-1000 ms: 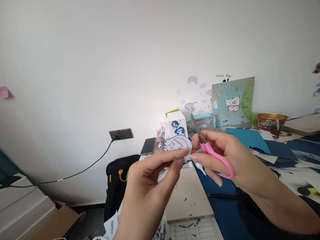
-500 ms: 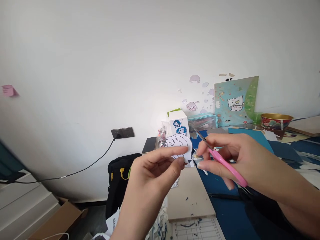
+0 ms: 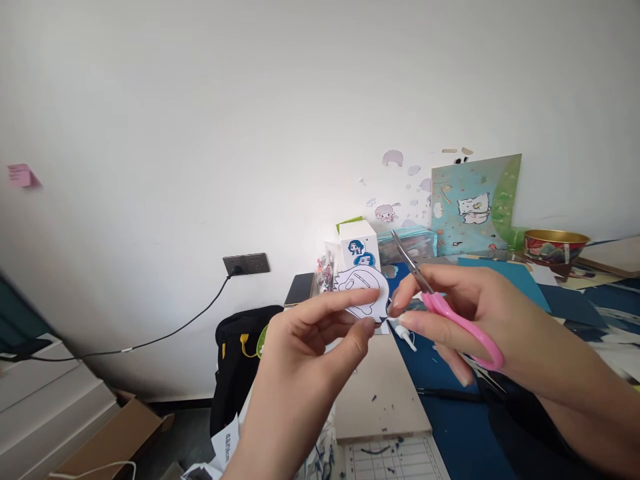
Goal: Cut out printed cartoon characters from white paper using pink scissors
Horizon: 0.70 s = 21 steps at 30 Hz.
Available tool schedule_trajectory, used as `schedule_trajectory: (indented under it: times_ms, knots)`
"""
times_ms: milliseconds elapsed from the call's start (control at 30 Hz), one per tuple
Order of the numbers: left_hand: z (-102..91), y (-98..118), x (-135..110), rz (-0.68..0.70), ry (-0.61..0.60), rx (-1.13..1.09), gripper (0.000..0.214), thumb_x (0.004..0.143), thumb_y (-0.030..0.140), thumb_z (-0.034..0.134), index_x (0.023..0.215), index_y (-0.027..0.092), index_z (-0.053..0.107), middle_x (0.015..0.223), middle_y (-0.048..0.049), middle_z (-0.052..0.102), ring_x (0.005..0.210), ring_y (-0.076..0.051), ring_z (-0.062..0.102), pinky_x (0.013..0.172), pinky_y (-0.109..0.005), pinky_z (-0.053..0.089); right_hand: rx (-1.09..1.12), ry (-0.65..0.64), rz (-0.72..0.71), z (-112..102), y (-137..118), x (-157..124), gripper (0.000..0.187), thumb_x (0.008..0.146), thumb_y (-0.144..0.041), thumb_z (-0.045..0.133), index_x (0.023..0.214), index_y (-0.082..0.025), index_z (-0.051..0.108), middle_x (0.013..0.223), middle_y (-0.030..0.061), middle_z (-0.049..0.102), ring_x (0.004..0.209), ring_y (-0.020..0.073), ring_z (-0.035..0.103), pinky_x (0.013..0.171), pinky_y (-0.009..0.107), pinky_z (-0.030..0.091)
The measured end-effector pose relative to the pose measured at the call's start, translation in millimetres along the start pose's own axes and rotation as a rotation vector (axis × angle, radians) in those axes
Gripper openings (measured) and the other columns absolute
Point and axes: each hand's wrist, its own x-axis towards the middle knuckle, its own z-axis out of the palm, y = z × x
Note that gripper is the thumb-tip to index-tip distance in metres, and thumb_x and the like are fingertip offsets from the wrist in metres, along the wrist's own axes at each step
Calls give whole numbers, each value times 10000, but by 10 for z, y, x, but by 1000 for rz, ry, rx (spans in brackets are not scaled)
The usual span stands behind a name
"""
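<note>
Just above a pale board (image 3: 380, 393) on the blue-topped bench (image 3: 450, 437), the left hand (image 3: 310, 363) pinches a white paper cutout (image 3: 373, 281), printed with a line-drawn face, between thumb and forefinger, its other fingers loosely curled. At the cutout's right edge, the right hand (image 3: 465, 303) is half closed, with pink-handled scissors (image 3: 438, 305) lodged in it, blades angled up and leftward; its thumb and forefinger tips nearly meet, but whether they touch the paper I cannot tell. Behind the cutout stands a white box (image 3: 351, 233) with blue-haired figures on it. A white nozzle bottle (image 3: 407, 337) lies below the right fingertips. Farther right sits a red-and-gold bowl (image 3: 555, 249), near an upright picture panel (image 3: 475, 183).
</note>
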Motion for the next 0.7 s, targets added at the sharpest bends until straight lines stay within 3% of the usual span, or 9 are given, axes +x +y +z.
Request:
schedule_trajectory:
  times_ms: [233,400,467,533,700]
  knots:
    - [61,-6,-48,148,-18,102,233,806,123,706,908,310,799,899,24,777,798,-134,707,705,-178,552,173,73,-106,111,117,81,154,879,-233,668,782,-226,549,399,-134,470,360,46,417,459,170,368]
    - [53,26,-88,192,113,211,447,798,231,753,1204,402,674,1158,32,716,1026,-179,644,820,-220,514,189,48,-65,97,49,63,175,814,-173,716,765,-211,552,441,-125,447,380,55,405,430,184,324]
    - [39,24,-70,173,122,230,528,803,267,749,1291,406,601,1113,17,716,1011,-192,636,838,-250,501,184,27,-35,103,9,41,164,810,-159,714,774,-205,560,476,-120,442,396,52,405,430,181,311]
    - [26,21,-33,111,62,234,477,804,286,744,1260,361,623,1017,1,725,898,-186,645,778,-258,504,181,33,-20,116,-16,26,157,815,-165,710,774,-201,562,497,-115,448,405,49,404,435,179,315]
    - [-3,37,48,-76,-100,142,133,757,264,779,873,214,738,743,6,693,660,-125,585,583,-202,451,215,42,-64,112,-29,38,171,813,-200,734,760,-200,572,473,-113,473,418,55,453,464,178,359]
